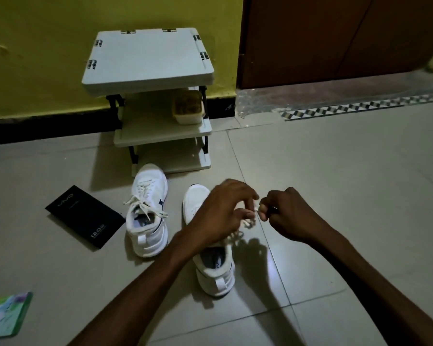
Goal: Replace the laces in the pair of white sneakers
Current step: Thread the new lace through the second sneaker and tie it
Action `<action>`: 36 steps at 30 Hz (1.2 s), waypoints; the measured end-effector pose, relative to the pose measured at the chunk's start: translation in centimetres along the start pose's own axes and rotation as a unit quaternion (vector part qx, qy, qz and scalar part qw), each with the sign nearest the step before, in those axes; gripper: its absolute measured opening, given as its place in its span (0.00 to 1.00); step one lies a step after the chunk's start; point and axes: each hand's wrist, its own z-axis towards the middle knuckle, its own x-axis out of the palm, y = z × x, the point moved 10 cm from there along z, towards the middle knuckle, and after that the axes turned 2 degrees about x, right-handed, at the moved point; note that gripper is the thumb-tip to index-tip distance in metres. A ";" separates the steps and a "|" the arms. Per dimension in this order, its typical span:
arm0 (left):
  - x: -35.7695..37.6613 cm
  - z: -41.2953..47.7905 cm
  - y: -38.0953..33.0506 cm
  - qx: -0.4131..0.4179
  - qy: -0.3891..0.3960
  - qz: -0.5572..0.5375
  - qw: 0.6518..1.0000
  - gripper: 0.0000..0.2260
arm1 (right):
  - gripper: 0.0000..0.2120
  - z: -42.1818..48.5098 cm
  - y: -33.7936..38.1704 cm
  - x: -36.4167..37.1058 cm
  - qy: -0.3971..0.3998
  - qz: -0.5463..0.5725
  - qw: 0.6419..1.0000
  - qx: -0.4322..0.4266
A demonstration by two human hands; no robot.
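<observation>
A person works on the nearer white sneaker [216,273], which stands upright on the pale tiled floor [335,183] with its toe pointing away from the camera. The left hand [220,213] hovers over the shoe's eyelets, fingers curled, its thumb and fingertips pinching a white lace [248,224]. The right hand [289,216] is just beside it, fingers closed tight round the lace's end. A loose tangle of the lace hangs below the two hands and over the shoe's tongue.

The second white sneaker [148,236] stands just to the left, also toe away, fully laced with its loose ends spilling over the collar. A black Vivo box [85,217] lies flat near its outer side, and a green printed card [8,313] lies at the lower left edge. Behind the shoes, a white three-tier shoe rack [148,58] stands against a yellow wall [35,46], with a cream plastic container [188,108] on its middle shelf. A brown door [335,33] is at the right
</observation>
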 end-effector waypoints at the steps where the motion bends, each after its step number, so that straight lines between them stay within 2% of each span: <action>1: 0.8 -0.1 -1.0 0.008 0.017 -0.014 1.000 0.08 | 0.17 0.0 0.2 -0.2 -0.003 -0.001 1.000 -0.003; 5: 0.1 0.1 -0.3 -0.042 -0.011 0.007 0.999 0.08 | 0.16 0.0 0.5 -0.8 -0.007 0.011 1.000 0.001; 9: -1.0 0.5 -0.9 -0.047 -0.023 0.063 0.997 0.05 | 0.20 -0.1 0.4 -1.1 -0.030 -0.021 0.999 0.010; 11: -1.6 0.8 -0.5 -0.061 -0.033 0.098 0.993 0.03 | 0.18 -0.3 0.2 -1.1 -0.037 -0.036 0.998 0.024; 15: -1.4 1.1 0.8 -0.081 -0.033 0.102 0.991 0.04 | 0.17 -1.0 -0.3 -1.4 -0.054 -0.068 0.994 0.068; 20: -1.3 1.3 1.3 -0.100 -0.033 0.125 0.987 0.04 | 0.20 -1.6 -1.5 -1.7 -0.067 -0.027 0.991 0.113; 22: -1.5 1.4 1.4 -0.105 -0.037 0.133 0.985 0.04 | 0.18 -1.8 -1.5 -1.9 -0.078 -0.042 0.989 0.115; 25: -1.7 1.6 1.3 -0.104 -0.043 0.141 0.984 0.05 | 0.09 -2.0 -1.3 -2.0 -0.068 -0.032 0.990 0.120; 28: -1.2 1.8 1.9 -0.115 -0.039 0.125 0.985 0.05 | 0.07 -2.3 -1.6 -1.9 -0.063 -0.017 0.988 0.138; 30: -0.9 1.9 2.1 -0.112 -0.046 0.101 0.987 0.05 | 0.08 -2.7 -2.1 -2.9 -0.109 -0.063 0.980 0.153; 32: -1.2 1.8 2.2 -0.095 -0.073 0.077 0.990 0.04 | 0.10 -3.6 -2.4 -4.4 -0.158 -0.176 0.958 0.163; 33: -1.5 1.6 2.3 -0.093 -0.085 0.070 0.990 0.04 | 0.08 -4.0 -2.5 -4.7 -0.153 -0.233 0.946 0.163; 35: -2.1 1.4 2.6 -0.100 -0.098 0.061 0.988 0.04 | 0.07 -4.2 -2.8 -3.7 -0.057 -0.322 0.933 0.151; 36: -2.2 1.4 2.8 -0.102 -0.099 0.052 0.988 0.04 | 0.10 -4.3 -3.2 -2.5 0.013 -0.339 0.930 0.145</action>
